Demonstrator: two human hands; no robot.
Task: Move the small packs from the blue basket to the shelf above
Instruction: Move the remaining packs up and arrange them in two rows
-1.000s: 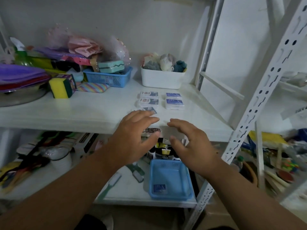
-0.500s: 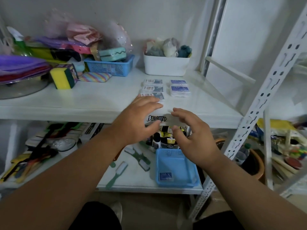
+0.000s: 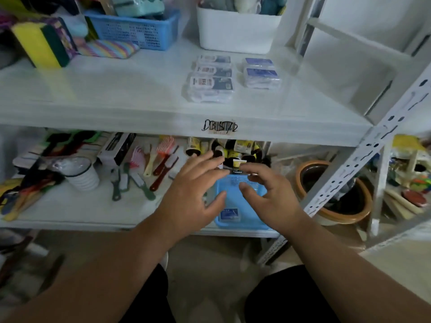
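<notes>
left hand [image 3: 191, 194]: fingers spread, empty, over blue basket [image 3: 242, 223] | right hand [image 3: 270, 197]: fingers loosely curled, empty, over basket | one small pack [image 3: 229, 214] inside basket

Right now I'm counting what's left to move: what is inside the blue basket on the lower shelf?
One small pack lies at the near end of the blue basket. The left hand and right hand hover over it, covering part of its floor, so more there cannot be ruled out.

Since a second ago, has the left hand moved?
Yes. The left hand has dropped from the labelled front edge of the upper shelf to beside the blue basket on the shelf below, holding nothing.
</notes>
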